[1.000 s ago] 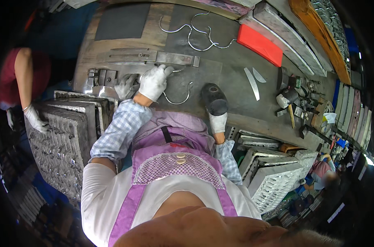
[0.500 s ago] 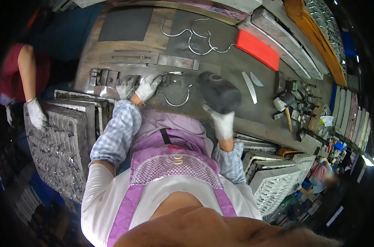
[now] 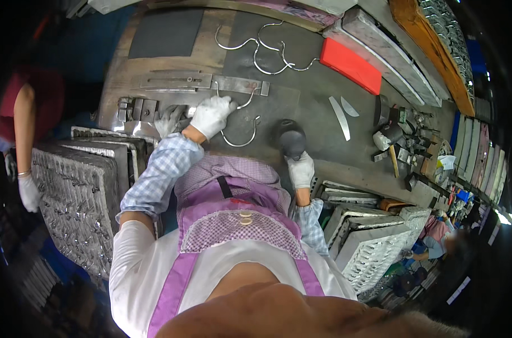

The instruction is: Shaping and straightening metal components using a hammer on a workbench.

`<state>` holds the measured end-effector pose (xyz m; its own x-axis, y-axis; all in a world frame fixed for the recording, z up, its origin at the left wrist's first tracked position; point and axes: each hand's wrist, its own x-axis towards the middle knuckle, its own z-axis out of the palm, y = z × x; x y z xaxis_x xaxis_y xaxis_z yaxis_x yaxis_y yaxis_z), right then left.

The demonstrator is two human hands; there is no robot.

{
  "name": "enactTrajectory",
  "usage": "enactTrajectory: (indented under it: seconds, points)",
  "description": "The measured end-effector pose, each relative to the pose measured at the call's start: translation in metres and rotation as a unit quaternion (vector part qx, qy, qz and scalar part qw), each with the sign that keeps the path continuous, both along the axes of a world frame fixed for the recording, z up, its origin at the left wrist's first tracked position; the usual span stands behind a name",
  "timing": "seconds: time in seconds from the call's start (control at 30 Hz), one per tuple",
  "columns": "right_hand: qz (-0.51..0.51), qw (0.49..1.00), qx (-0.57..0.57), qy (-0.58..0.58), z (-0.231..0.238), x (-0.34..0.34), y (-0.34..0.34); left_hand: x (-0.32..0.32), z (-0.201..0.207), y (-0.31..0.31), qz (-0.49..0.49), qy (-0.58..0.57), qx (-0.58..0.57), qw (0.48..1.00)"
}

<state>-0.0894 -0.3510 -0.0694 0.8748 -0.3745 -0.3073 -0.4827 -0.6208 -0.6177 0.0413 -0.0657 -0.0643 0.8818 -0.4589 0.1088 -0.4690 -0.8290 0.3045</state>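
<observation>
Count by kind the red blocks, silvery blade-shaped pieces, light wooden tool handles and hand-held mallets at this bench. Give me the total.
Red block: 1
Silvery blade-shaped pieces: 2
Light wooden tool handle: 1
Black mallet in the right hand: 1
Total: 5

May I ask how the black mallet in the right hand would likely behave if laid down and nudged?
The black mallet would probably feel head-heavy, since its thick head looks bulky beside the right hand. Being rounded, that head might roll when nudged. Its dull surface suggests it is not slippery.
</observation>
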Motion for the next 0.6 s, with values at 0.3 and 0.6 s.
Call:
enactTrajectory:
  seconds: [0.3,0.6]
  points:
    - [0.087,0.992,-0.093,0.001,-0.027,0.003,-0.012,-0.012,0.003,0.0,0.054,-0.019,-0.085,0.995]
    - [0.003,0.95,0.291,-0.116,0.105,0.048,0.038,-0.019,-0.027,0.027,0.027,0.14,-0.341,0.929]
